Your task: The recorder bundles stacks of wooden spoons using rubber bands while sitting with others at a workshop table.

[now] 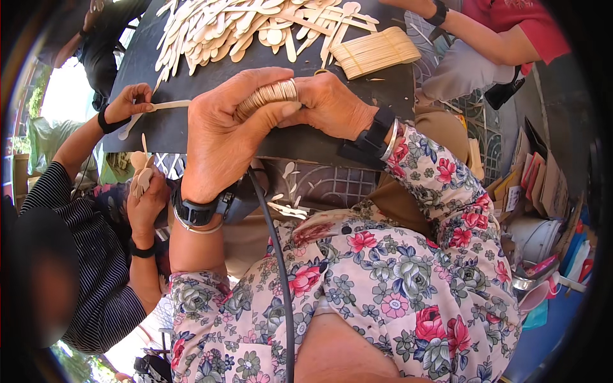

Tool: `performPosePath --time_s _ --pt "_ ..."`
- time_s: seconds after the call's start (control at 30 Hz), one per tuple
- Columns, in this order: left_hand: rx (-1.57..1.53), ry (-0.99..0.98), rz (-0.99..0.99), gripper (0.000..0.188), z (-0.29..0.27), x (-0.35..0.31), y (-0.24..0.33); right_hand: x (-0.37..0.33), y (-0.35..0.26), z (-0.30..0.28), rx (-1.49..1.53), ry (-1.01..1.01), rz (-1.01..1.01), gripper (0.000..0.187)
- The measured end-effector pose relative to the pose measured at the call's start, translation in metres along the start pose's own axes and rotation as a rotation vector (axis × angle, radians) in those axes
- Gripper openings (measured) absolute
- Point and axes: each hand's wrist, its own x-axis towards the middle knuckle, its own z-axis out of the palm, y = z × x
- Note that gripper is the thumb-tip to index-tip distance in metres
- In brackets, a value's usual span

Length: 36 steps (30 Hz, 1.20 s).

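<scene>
Held over the near edge of the dark table is a stack of wooden spoons (pixel 268 97), with its pale ends pressed together in a row. My left hand (pixel 223 127) is closed round this stack, its thumb along the near side and its fingers over the far side. Against the right end of the stack, my right hand (pixel 335 105) is closed too, with its fingertips partly hidden behind it. A thin yellowish loop (pixel 321 71) shows at the right knuckles; I cannot tell whether it is a ring or a band.
Loose wooden spoons (pixel 217 35) are heaped on the dark table (pixel 383 96), beside a banded bundle of them (pixel 375 52). At left, a co-worker's hand (pixel 131 105) touches a spoon; their other hand (pixel 143 195) holds several. Another person's arm (pixel 476 38) reaches in at far right.
</scene>
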Motion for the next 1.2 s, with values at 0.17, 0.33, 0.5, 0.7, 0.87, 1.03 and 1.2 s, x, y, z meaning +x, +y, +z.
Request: performPosePath --time_s 0.17,0.33,0.5,0.7,0.87,1.03,1.2 --pt "0.087 -0.013 -0.027 0.025 -0.002 0.002 0.000 0.001 0.003 0.003 0.021 -0.001 0.002 0.029" --pt "0.065 -0.013 0.005 0.032 -0.005 0.004 -0.003 0.003 0.000 -0.001 0.025 -0.041 0.070 0.029" --pt "-0.125 0.142 0.081 0.041 -0.013 -0.013 -0.031 0.004 -0.003 -0.004 0.047 -0.063 0.122 0.030" --pt "-0.112 0.189 0.085 0.031 -0.012 -0.016 -0.037 0.002 0.004 0.000 0.031 -0.082 0.116 0.031" --pt "-0.095 0.134 0.077 0.026 -0.016 -0.014 -0.039 0.003 0.005 0.001 0.069 -0.065 0.106 0.031" --pt "-0.064 0.107 0.089 0.027 -0.016 -0.010 -0.035 0.002 0.009 0.003 0.061 -0.065 0.126 0.034" --pt "-0.088 0.130 0.088 0.029 -0.014 -0.005 -0.031 0.002 0.010 0.006 0.046 -0.072 0.116 0.033"
